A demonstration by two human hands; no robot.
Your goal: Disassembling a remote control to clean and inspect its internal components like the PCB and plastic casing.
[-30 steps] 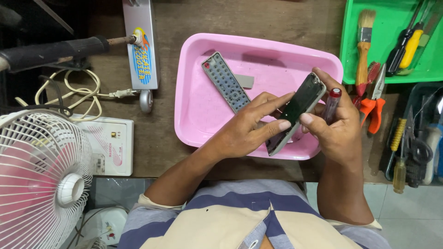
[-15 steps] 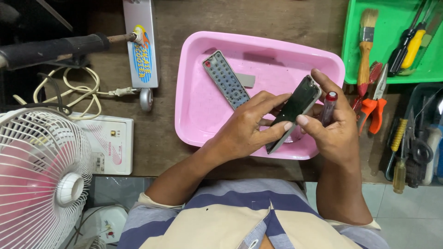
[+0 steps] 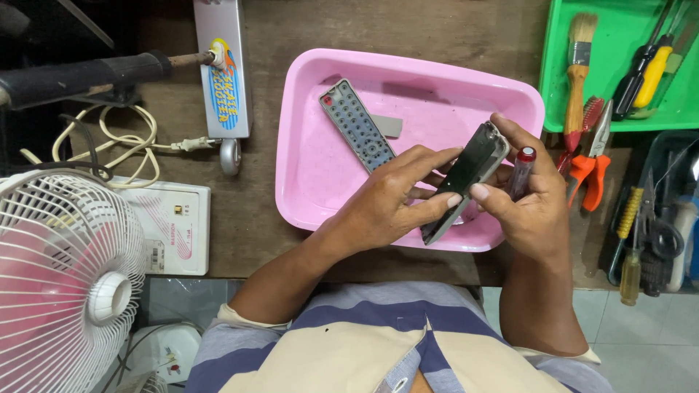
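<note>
Both hands hold a dark remote-control shell (image 3: 470,175) tilted above the near right corner of a pink tray (image 3: 320,182). My left hand (image 3: 397,200) grips its lower part, thumb and fingers on the dark face. My right hand (image 3: 528,200) holds the upper end, and a red-handled screwdriver (image 3: 520,171) is tucked in the same hand. Inside the tray lie a grey keypad panel (image 3: 357,124) with several rows of buttons and a small grey cover piece (image 3: 388,127).
A green tray (image 3: 619,109) at top right holds a paintbrush (image 3: 577,69) and screwdrivers. Orange-handled pliers (image 3: 591,160) lie beside it, more tools at the right edge. At left: a white-and-pink fan (image 3: 65,276), a white box (image 3: 171,229), a coiled cord (image 3: 124,142), a small scooter (image 3: 222,73).
The remote shell and both hands have shifted slightly; my left fingers have slid further along the dark face. The tray's contents have not moved.
</note>
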